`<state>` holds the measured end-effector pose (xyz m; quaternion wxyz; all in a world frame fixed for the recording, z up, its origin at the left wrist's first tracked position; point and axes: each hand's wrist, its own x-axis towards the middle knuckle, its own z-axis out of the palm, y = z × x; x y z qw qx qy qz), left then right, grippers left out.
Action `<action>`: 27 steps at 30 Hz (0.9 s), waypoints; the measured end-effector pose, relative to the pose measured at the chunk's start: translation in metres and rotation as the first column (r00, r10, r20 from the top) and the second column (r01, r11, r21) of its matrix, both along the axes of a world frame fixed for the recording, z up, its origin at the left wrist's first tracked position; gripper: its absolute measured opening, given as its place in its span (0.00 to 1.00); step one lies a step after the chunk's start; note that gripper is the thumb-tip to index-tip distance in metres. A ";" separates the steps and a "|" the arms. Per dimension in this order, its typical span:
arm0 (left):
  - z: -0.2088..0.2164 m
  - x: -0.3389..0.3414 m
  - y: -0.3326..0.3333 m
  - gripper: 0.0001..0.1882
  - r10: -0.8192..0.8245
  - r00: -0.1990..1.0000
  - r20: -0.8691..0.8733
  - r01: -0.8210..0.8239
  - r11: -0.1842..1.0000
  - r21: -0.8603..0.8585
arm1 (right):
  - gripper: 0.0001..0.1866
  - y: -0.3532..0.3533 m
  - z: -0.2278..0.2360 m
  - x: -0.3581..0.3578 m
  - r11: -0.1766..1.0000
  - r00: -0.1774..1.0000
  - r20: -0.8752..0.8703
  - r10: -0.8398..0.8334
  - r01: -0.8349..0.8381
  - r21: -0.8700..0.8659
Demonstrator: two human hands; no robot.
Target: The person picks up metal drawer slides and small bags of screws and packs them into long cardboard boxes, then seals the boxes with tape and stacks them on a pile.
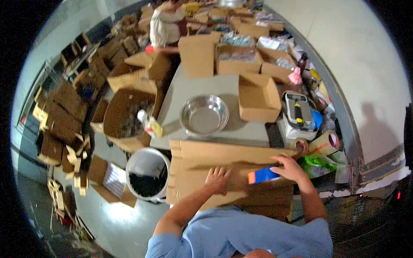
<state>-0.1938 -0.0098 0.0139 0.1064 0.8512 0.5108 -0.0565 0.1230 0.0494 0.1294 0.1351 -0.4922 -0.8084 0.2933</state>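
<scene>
A large flattened cardboard sheet [198, 157] lies in front of me along the near side of the table. My left hand [218, 178] rests on it, palm down, fingers stretched out and holding nothing. Toward the sheet's right side, my right hand [288, 168] grips a blue block-shaped thing with an orange end [263, 175]. The orange end points left, over the cardboard; motion blurs the thing and its exact kind cannot be made out. Beyond the sheet stands a shiny round metal bowl [204, 115].
An open cardboard box [259, 98] stands right of the bowl. Tape rolls [325, 142] and a green plastic bag [317, 165] lie near my right hand. A white bucket [147, 174] with dark contents stands left. A bottle [149, 124] leans by a big carton [129, 116]. Another person [165, 28] works farther back.
</scene>
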 end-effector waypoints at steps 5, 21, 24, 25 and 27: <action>0.003 -0.077 -0.013 0.49 -0.044 0.991 -0.128 0.002 0.951 -0.309 | 0.30 -0.088 -0.110 0.067 0.708 0.752 -0.097 -0.652 0.649 0.278; -0.042 0.111 0.105 0.45 -0.161 0.732 0.663 0.593 0.630 -0.502 | 0.46 -0.111 -0.302 -0.077 0.747 0.465 -0.644 -0.608 0.609 -0.265; -0.076 0.109 0.115 0.42 -0.188 0.605 0.774 0.670 0.646 -0.366 | 0.46 -0.110 -0.279 -0.089 0.683 0.386 -0.656 -0.649 0.676 -0.278; -0.092 0.111 0.117 0.42 -0.187 0.602 0.776 0.673 0.642 -0.367 | 0.45 -0.113 -0.251 -0.092 0.610 0.364 -0.610 -0.704 0.749 -0.257; -0.118 0.112 0.121 0.35 -0.165 0.542 0.824 0.675 0.669 -0.310 | 0.43 -0.112 -0.178 -0.101 0.559 0.330 -0.523 -0.786 0.741 -0.372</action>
